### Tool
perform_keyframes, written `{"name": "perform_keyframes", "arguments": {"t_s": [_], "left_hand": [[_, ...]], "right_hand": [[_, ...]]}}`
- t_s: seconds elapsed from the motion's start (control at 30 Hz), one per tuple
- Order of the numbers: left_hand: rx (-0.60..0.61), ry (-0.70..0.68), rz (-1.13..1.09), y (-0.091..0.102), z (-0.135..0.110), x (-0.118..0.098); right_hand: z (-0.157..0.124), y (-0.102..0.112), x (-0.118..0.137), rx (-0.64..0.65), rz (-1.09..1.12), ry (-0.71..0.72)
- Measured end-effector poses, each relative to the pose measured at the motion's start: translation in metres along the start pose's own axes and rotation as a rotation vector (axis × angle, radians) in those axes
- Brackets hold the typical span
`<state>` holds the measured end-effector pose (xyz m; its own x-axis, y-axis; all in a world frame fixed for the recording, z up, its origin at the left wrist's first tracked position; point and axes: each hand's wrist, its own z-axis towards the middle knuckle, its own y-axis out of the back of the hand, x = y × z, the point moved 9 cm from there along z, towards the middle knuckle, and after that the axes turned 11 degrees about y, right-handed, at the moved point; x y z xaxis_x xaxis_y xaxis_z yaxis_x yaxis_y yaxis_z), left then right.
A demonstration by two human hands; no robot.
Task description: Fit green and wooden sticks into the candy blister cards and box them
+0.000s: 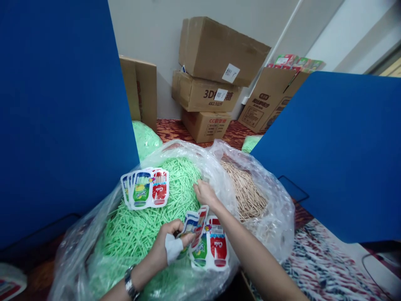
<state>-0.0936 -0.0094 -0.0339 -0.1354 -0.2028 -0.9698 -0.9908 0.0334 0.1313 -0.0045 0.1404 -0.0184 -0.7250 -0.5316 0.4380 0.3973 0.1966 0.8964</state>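
My left hand, with a white wrap near the thumb and a watch on the wrist, grips a Sprite-and-Cola printed candy packet, tilted up. Just below it is another such packet, flat over the plastic; whether the hand also holds it I cannot tell. My right hand is at the right edge of a heap of thin green candy sticks, fingers curled in, their tips hidden. Several fanned-out packets lie on the heap's left side, showing green and tan sticks inside.
A clear plastic bag surrounds the green sticks. Right of it, a second bag holds tan sticks. Blue panels stand on both sides. Stacked cardboard boxes and an upright carton stand behind.
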Motion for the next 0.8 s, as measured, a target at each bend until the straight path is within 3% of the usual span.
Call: {"name": "perform_keyframes", "arguments": {"t_s": [0.13,0.27,0.33,0.63,0.8], "left_hand": [[-0.009,-0.012,0.005,0.002,0.001,0.0],[-0.01,-0.011,0.022,0.004,0.002,0.002],[-0.011,-0.009,0.036,0.005,0.002,0.002],[-0.109,-0.078,0.098,0.013,-0.003,-0.008],[-0.113,-0.084,0.02,0.017,-0.006,-0.006]], "right_hand": [[-0.004,0.02,-0.002,-0.113,0.254,0.029],[-0.004,0.026,-0.012,-0.337,1.093,-0.03],[-0.002,0.025,-0.01,-0.364,1.311,-0.056],[-0.01,0.041,0.026,-0.291,1.385,0.035],[-0.019,0.055,0.045,-0.36,1.354,0.101]]}}
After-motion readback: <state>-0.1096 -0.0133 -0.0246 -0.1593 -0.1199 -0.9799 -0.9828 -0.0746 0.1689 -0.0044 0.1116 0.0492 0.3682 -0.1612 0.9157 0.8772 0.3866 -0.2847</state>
